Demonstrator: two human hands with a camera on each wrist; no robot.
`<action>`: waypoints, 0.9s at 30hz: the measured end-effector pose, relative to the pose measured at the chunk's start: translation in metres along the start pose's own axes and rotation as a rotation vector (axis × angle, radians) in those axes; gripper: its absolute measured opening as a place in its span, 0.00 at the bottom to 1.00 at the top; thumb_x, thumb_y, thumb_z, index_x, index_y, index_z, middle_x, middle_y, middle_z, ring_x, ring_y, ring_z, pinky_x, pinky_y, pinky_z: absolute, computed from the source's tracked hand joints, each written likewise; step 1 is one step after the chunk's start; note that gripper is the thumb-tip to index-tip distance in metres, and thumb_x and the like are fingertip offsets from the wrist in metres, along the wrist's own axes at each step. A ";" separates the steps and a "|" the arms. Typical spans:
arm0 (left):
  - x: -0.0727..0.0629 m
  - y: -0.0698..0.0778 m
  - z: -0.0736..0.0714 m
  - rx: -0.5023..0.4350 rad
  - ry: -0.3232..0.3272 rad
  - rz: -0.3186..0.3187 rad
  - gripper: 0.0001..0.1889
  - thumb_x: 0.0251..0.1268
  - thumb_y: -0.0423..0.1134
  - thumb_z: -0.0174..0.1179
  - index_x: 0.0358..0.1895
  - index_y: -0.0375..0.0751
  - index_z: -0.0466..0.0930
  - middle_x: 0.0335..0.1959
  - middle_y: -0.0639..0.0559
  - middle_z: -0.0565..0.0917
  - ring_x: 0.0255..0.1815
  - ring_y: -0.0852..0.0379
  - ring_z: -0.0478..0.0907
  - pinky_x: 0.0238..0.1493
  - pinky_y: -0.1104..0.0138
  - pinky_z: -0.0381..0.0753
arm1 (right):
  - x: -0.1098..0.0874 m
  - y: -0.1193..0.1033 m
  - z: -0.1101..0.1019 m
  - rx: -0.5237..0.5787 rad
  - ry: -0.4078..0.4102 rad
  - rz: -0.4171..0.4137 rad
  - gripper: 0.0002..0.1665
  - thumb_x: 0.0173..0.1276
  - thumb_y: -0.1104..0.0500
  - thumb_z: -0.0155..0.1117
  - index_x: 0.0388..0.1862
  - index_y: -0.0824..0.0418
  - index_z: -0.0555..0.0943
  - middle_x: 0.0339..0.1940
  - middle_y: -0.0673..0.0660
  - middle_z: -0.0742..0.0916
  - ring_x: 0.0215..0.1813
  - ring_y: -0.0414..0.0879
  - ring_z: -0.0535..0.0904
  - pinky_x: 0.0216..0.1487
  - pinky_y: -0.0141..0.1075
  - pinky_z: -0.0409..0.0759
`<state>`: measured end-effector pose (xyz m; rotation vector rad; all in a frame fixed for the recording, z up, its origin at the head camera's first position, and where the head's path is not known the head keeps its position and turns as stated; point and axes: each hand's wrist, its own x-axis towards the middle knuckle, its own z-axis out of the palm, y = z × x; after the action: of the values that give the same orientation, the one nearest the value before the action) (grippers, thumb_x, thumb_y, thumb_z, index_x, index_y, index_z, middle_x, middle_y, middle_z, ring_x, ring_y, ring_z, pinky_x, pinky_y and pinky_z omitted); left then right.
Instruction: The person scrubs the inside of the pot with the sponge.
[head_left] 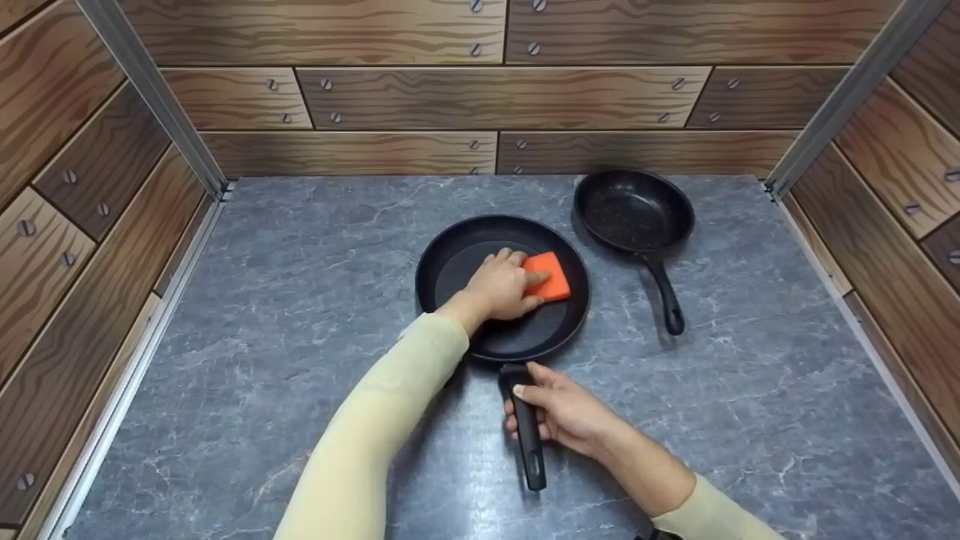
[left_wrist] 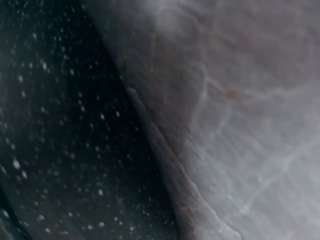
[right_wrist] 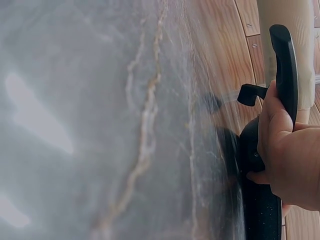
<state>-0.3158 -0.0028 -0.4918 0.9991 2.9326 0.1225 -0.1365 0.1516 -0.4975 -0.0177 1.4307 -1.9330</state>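
A large black frying pan (head_left: 450,259) sits on the grey marbled tabletop, its handle (head_left: 531,450) towards me. Inside it, my left hand (head_left: 501,285) holds an orange sponge (head_left: 555,279) against the right part of the base, index finger lying on top. My right hand (head_left: 570,409) grips the pan's handle near the rim, thumb on top and fingers underneath. The right wrist view shows that hand (right_wrist: 292,155) round the black handle (right_wrist: 286,70). In the left wrist view only the pan's dark speckled side (left_wrist: 75,125) appears; the left hand is out of sight there.
A smaller black frying pan (head_left: 634,214) stands at the back right, its handle (head_left: 664,296) pointing towards me. Wood-patterned walls (head_left: 495,97) enclose the tabletop (head_left: 300,262) at the back and both sides, with metal strips (head_left: 150,90) at the corners.
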 end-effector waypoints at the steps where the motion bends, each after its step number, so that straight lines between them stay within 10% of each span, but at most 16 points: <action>1: 0.000 -0.002 0.000 0.001 0.003 -0.007 0.27 0.79 0.61 0.57 0.77 0.64 0.76 0.72 0.39 0.74 0.70 0.41 0.69 0.69 0.46 0.71 | 0.000 0.000 0.000 0.003 0.000 0.000 0.48 0.84 0.63 0.51 0.86 0.68 0.33 0.39 0.60 0.86 0.36 0.48 0.89 0.44 0.46 0.90; 27: -0.006 -0.033 -0.004 0.004 0.029 -0.244 0.29 0.78 0.63 0.57 0.76 0.62 0.76 0.65 0.37 0.78 0.63 0.39 0.72 0.63 0.46 0.73 | 0.000 0.001 0.001 -0.006 0.016 -0.011 0.45 0.84 0.64 0.50 0.86 0.68 0.36 0.39 0.60 0.85 0.35 0.48 0.88 0.42 0.44 0.90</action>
<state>-0.3316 -0.0323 -0.4907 0.6371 3.0520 0.1240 -0.1350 0.1507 -0.4980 -0.0129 1.4501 -1.9414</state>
